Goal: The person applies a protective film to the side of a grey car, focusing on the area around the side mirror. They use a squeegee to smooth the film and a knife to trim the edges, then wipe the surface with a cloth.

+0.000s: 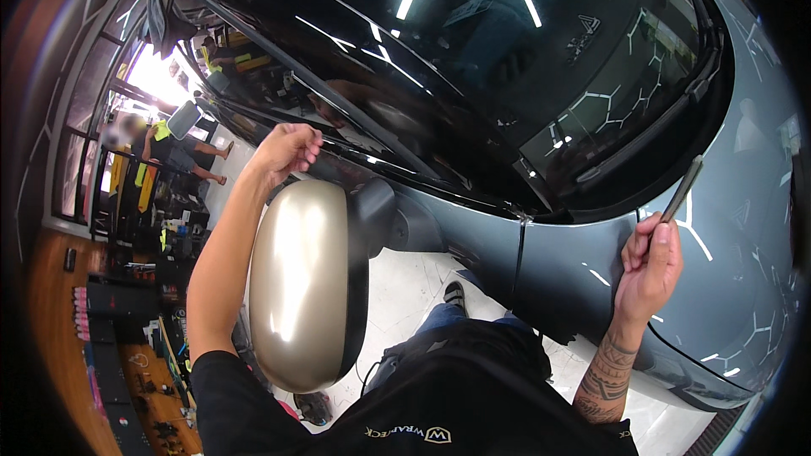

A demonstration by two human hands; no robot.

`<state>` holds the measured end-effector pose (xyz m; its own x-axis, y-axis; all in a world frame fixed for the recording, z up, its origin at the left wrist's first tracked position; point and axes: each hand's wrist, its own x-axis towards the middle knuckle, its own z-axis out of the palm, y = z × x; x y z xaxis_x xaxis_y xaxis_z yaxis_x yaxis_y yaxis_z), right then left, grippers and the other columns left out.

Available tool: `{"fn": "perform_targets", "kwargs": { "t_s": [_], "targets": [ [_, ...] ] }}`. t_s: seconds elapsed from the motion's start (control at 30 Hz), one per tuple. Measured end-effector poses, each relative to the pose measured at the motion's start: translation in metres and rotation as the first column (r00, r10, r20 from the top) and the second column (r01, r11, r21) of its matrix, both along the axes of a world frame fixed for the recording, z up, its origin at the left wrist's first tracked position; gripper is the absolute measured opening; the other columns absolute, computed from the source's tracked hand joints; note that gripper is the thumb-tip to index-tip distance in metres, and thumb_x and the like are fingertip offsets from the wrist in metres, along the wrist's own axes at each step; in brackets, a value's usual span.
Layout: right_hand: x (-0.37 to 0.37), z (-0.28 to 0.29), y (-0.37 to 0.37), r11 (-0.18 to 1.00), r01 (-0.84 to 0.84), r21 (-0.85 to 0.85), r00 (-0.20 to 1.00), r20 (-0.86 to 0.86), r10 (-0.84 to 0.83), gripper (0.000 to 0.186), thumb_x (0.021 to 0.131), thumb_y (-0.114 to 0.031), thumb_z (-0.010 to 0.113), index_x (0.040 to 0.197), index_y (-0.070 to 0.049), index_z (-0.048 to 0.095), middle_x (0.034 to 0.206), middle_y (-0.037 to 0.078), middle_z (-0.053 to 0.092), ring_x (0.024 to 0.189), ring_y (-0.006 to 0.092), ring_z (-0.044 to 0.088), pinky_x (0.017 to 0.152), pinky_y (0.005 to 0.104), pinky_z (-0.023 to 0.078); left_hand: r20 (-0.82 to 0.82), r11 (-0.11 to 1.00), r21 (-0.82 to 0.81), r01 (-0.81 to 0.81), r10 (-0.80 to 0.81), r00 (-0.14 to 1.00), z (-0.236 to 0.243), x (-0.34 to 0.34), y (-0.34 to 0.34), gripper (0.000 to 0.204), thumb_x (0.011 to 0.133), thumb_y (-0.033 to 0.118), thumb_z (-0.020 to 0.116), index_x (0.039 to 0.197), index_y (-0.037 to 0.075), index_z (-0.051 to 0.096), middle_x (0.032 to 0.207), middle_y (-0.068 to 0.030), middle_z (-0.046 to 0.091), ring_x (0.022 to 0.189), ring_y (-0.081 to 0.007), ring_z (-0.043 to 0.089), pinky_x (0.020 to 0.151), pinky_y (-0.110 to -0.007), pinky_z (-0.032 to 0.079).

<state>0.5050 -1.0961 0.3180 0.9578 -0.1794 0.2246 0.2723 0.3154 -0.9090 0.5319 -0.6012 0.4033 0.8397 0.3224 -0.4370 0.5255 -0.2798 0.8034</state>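
The right hand (649, 270) was clamped on a slim dark tool (683, 189), whose lower end the fingers hid; the tool stood out against the grey bodywork (739, 241). Near the gold side mirror (297, 279), the left hand (291, 150) had its fingers curled; whether they gripped anything, I could not tell. The car's far side was cut off.

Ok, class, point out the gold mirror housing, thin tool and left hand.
Gold mirror housing (300, 283): head view, middle of its shell.
Thin tool (683, 189): head view, middle of its shaft.
Left hand (289, 152): head view, middle of the hand.
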Motion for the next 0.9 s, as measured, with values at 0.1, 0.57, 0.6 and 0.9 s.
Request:
{"fn": "perform_targets", "kwargs": {
  "t_s": [0.1,0.57,0.6,0.9],
  "targets": [
    [-0.001,-0.001,-0.001,1.0,0.011,-0.02,1.0,0.004,-0.011,0.028,0.101,-0.025,0.045,0.088,-0.002,0.052,0.065,-0.003,0.037,0.055,0.0024,0.03,0.048,0.0181,0.025,0.098,0.973,0.222,-0.06,0.039,0.994,0.007,0.001,-0.01,0.02,0.091,0.011,0.046,0.08,0.006,0.061,0.066,0.0017,0.06,0.054,-0.0067,0.056,0.05,-0.02,0.044],
    [-0.002,0.002,0.003,0.999,0.021,-0.049,1.0,0.006,-0.021,0.028,0.101,-0.026,0.045,0.087,-0.002,0.052,0.064,-0.004,0.037,0.054,0.002,0.03,0.048,0.0182,0.024,0.067,0.754,0.653,0.076,-0.156,0.985,-0.016,0.001,-0.008,0.024,0.085,0.014,0.065,0.067,-0.001,0.06,0.057,-0.0049,0.057,0.054,-0.0111,0.055,0.053,-0.029,0.044],
    [-0.002,0.003,0.004,0.998,0.03,-0.059,1.0,0.006,-0.029,0.029,0.101,-0.026,0.045,0.087,-0.002,0.052,0.064,-0.004,0.037,0.054,0.002,0.03,0.048,0.0182,0.024,0.029,0.758,0.646,0.086,-0.137,0.99,-0.017,0.002,-0.005,0.024,0.086,0.015,0.064,0.067,-0.001,0.06,0.057,-0.0046,0.057,0.054,-0.011,0.055,0.052,-0.029,0.044],
    [-0.002,0.003,0.001,0.999,0.037,-0.032,0.999,0.016,-0.037,0.029,0.101,-0.026,0.046,0.087,-0.002,0.052,0.064,-0.004,0.037,0.054,0.0021,0.03,0.047,0.0181,0.024,0.135,0.961,0.277,0.008,-0.047,0.99,0.012,-0.008,-0.023,0.022,0.093,0.018,0.055,0.079,0.003,0.063,0.071,-0.0013,0.06,0.062,-0.0082,0.057,0.053,-0.022,0.045]
  ]
}}
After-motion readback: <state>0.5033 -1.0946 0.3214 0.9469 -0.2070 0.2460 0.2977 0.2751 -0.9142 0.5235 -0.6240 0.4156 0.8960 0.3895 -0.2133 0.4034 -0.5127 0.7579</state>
